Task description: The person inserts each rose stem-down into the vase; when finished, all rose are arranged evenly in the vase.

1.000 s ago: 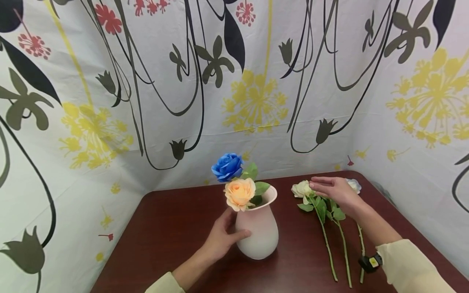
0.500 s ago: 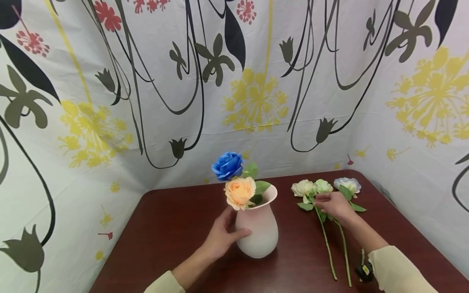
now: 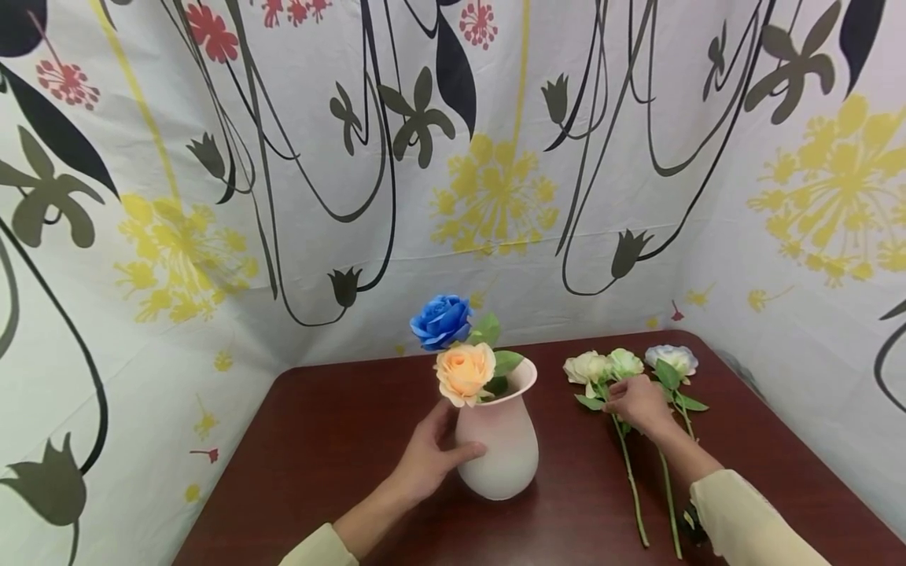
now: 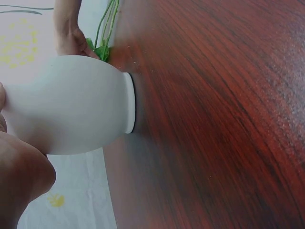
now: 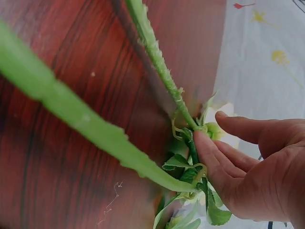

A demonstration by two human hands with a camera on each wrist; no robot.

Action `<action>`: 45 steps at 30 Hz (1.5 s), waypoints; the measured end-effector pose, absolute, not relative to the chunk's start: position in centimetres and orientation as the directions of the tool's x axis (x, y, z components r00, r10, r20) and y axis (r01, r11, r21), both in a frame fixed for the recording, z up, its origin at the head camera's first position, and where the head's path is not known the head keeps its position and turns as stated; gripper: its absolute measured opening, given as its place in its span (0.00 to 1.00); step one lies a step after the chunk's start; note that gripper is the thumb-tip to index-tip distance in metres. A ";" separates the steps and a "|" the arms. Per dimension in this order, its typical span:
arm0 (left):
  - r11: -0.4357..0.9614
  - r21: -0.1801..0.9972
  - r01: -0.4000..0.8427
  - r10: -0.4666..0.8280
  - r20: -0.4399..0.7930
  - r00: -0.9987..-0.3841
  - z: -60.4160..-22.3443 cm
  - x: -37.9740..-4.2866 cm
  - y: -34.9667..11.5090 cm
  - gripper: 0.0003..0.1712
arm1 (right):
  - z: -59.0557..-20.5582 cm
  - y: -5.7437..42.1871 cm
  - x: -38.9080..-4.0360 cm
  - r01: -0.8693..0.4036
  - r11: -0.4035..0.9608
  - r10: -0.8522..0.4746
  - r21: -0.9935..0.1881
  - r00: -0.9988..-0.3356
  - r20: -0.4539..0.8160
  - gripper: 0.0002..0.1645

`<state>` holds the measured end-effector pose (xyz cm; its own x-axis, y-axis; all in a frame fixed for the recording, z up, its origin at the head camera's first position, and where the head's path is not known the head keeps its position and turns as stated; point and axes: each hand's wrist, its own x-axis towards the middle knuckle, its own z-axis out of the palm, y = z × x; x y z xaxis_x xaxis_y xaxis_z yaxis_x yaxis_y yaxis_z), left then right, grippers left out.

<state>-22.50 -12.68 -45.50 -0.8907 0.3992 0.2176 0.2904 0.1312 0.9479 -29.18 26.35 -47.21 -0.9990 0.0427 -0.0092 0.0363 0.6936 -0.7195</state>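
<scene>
My left hand [image 3: 430, 456] grips the frosted white vase [image 3: 501, 452], thumb in front and fingers around its left side. The vase stands upright on the table. A blue rose [image 3: 440, 322] and a peach rose [image 3: 465, 373] stand in it, leaning left. To the right, my right hand [image 3: 640, 404] reaches over a cream rose [image 3: 586, 367] and a pale green rose [image 3: 625, 363], which lie flat. In the right wrist view its fingertips touch the upper part of a green stem [image 5: 159, 59], with the thumb [image 5: 238, 126] apart from the fingers. Another stem [image 5: 86, 117] runs nearer the camera.
A pale blue-white rose [image 3: 671, 359] lies farther right, its lower stem partly behind the right forearm. The dark red table [image 3: 340, 456] has a patterned cloth [image 3: 297, 196] hanging behind and beside it. A dark wrist device [image 3: 694, 525] shows below the right sleeve.
My right hand has drawn back from above the blooms and lowered to the leaves and upper stems, uncovering the pale green and blue-white roses. The left hand and vase have stayed put.
</scene>
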 end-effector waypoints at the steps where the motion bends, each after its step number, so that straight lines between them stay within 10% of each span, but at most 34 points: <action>1: 0.128 0.948 0.290 0.399 0.219 -0.890 -45.5 -22.5 -12.7 0.43 | -47.4 26.3 -29.3 0.032 0.702 0.045 -0.711 -0.999 0.000 0.22; 6: 0.118 0.948 0.295 0.398 0.227 -0.889 -45.7 -22.5 -12.6 0.43 | -48.0 25.9 -29.7 0.011 0.758 0.035 -0.652 -0.999 0.023 0.07; 17: 0.110 0.951 0.289 0.393 0.226 -0.891 -45.6 -22.4 -12.6 0.42 | -47.2 26.0 -29.8 0.081 0.696 0.009 -0.713 -0.994 -0.105 0.06; 45: 0.109 0.950 0.293 0.394 0.229 -0.890 -45.6 -22.4 -12.7 0.41 | -44.1 27.6 -29.8 0.216 -0.020 -0.198 -0.976 -0.958 -0.208 0.11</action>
